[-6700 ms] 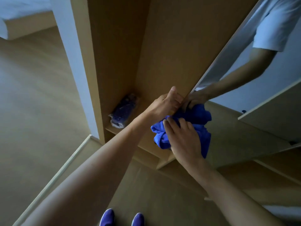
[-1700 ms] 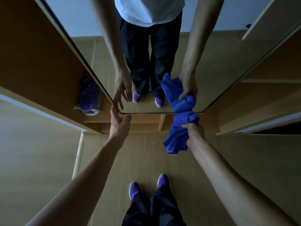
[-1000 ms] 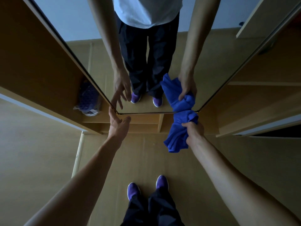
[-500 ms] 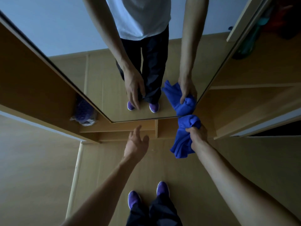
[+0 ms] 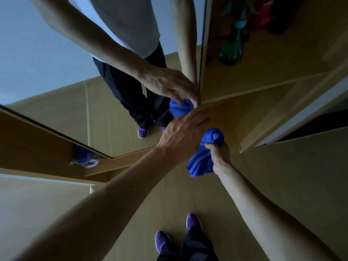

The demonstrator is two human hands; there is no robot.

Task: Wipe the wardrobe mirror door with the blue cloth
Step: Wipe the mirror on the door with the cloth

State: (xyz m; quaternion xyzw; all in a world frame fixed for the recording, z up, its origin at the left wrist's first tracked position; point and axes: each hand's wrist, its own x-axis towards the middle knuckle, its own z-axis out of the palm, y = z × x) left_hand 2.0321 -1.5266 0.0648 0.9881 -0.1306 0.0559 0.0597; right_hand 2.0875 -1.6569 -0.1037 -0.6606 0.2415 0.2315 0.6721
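Observation:
The wardrobe mirror door [image 5: 66, 87] fills the upper left and reflects my arms, legs and shoes. My left hand [image 5: 180, 134] reaches across to the door's right edge, its fingertips hooked round that edge. Just right of it, my right hand [image 5: 219, 153] grips the bunched blue cloth [image 5: 201, 159], which hangs below my fist, close to the door's lower right corner. I cannot tell whether the cloth touches the glass.
A clear bag with something purple [image 5: 85, 159] lies on the wardrobe's bottom shelf at left. A green bottle [image 5: 232, 48] and dark items stand inside the open compartment at upper right. My purple shoes [image 5: 194, 221] stand on the wooden floor below.
My left hand has swung from the mirror's lower left across to its right edge. The view has moved closer and turned. My right hand still holds the cloth.

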